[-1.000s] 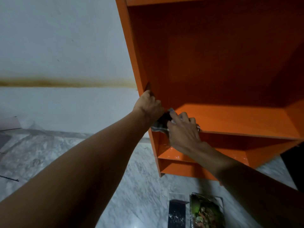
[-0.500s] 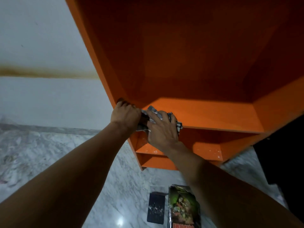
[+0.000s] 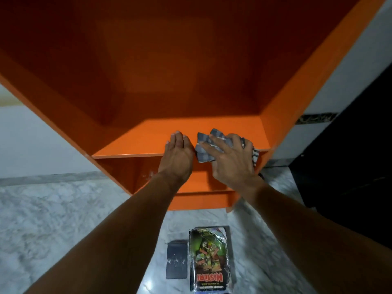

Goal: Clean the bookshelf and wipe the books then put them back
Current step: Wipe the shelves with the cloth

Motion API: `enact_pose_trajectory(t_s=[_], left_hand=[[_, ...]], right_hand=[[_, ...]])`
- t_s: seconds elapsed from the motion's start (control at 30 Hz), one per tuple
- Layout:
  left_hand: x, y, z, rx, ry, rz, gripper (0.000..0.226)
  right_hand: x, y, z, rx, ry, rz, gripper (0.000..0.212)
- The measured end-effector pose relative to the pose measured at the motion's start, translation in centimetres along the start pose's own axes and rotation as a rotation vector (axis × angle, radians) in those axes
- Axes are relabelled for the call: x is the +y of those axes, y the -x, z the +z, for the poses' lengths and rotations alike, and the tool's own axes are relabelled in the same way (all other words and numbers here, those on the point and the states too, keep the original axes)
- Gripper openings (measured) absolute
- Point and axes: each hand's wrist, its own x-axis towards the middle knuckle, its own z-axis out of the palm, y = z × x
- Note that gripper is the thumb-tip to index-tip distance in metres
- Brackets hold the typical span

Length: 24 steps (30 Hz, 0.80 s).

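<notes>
**Both hands at the orange shelf, book down on the floor**

The orange bookshelf (image 3: 191,60) fills the view, and its middle shelf board (image 3: 131,145) serves as the landmark.

At the board's front edge, near its middle, the left hand (image 3: 178,158) rests with fingers straight and close together, holding nothing. Just right of it a grey checked cloth (image 3: 204,149) lies on the same board. The right hand (image 3: 231,162) presses down on the cloth with fingers spread flat, and a corner of fabric hangs over the board's front edge at the right end.

Well right of the board stands something dark (image 3: 350,166), too dim to identify.

Below the board, on the marble floor (image 3: 53,219), lies a dark flat slab (image 3: 176,259). A book (image 3: 209,259) with a green and red cover lies face up just beside it, to its right.
</notes>
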Motion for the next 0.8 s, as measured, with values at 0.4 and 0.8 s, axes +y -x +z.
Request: enact_pose_trajectory(t_s=[0.4,0.8], left_hand=[[7.5,-2.9,0.5,-0.041,-0.104,0.062,0.059],[7.4,-3.4,0.9,-0.057,-0.1,0.052,0.056]], right_hand=[[7.2,2.9,-2.5,-0.067,0.162,0.157,0.045],[5.4,0.6,-5.0,-0.412,0.399,0.205,0.032]])
